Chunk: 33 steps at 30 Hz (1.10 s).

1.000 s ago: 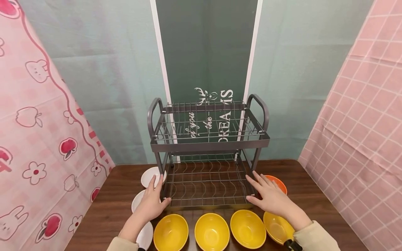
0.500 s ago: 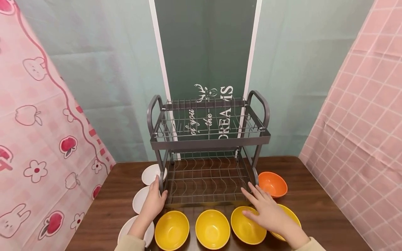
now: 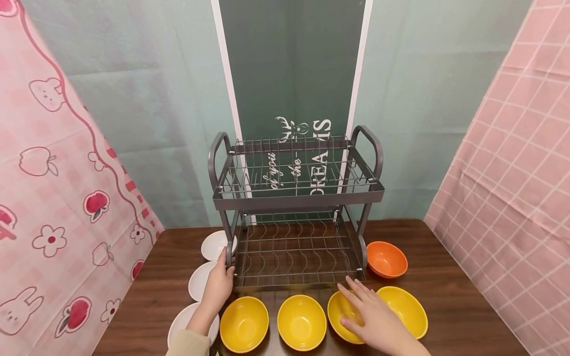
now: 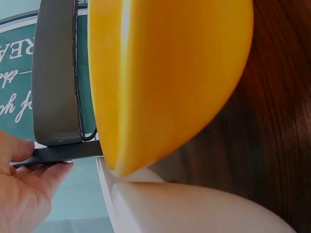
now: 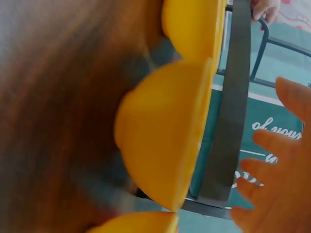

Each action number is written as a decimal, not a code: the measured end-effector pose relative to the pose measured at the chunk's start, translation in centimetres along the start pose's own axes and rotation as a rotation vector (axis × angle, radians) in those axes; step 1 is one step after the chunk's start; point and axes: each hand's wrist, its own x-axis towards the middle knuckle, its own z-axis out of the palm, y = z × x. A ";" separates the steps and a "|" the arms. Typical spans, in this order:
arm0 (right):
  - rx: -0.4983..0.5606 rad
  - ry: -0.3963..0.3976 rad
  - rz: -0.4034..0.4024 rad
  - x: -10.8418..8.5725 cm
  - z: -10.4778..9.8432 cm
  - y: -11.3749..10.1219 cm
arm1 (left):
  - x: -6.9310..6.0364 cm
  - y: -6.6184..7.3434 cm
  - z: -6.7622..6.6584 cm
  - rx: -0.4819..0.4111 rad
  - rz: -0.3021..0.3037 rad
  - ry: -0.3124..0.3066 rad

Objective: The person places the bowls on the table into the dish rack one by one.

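Note:
A two-tier dark grey dish rack (image 3: 298, 200) stands on the wooden table. My left hand (image 3: 217, 288) grips the frame at its lower left front corner. In the left wrist view, the thumb and fingers of that hand (image 4: 22, 194) pinch the dark side bar. Over a yellow bowl (image 3: 342, 324) at the front right, my right hand (image 3: 376, 319) hovers with fingers spread, holding nothing. The right wrist view has that hand (image 5: 284, 165) apart from the rack's front rail (image 5: 228, 111).
More yellow bowls (image 3: 302, 324) line up before the rack. White bowls (image 3: 198, 282) run along its left side, close to my left forearm. An orange bowl (image 3: 386, 259) sits to its right. Fabric hangs behind and on both sides of the table (image 3: 454, 296).
My left hand has closed round the rack's left side. My right hand has drawn back from the rack's right side towards me, uncovering the orange bowl.

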 end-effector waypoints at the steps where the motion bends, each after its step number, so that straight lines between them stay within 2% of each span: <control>1: -0.007 0.014 -0.008 -0.1 0.2 0.0 | 0.0 -0.1 0.1 0.004 0.005 0.003; 6: -0.022 0.038 -0.027 -0.8 0.9 0.0 | 0.0 -0.2 0.2 0.025 0.022 0.019; 10: -0.047 0.012 -0.030 -1.1 1.5 0.0 | -0.1 -0.2 0.2 0.039 0.021 0.022; 18: -0.043 -0.115 0.007 -1.3 2.5 0.2 | -0.2 -0.1 0.2 0.036 0.013 0.026; 26: 0.063 -0.291 0.099 -1.0 3.7 0.7 | -0.3 -0.2 0.3 0.073 0.027 0.048; 29: 0.047 -0.291 0.091 -1.0 4.1 0.6 | -0.3 -0.2 0.3 0.079 0.028 0.044; 33: -0.013 -0.237 0.022 -1.2 4.4 0.6 | -0.3 -0.3 0.5 0.075 0.018 0.032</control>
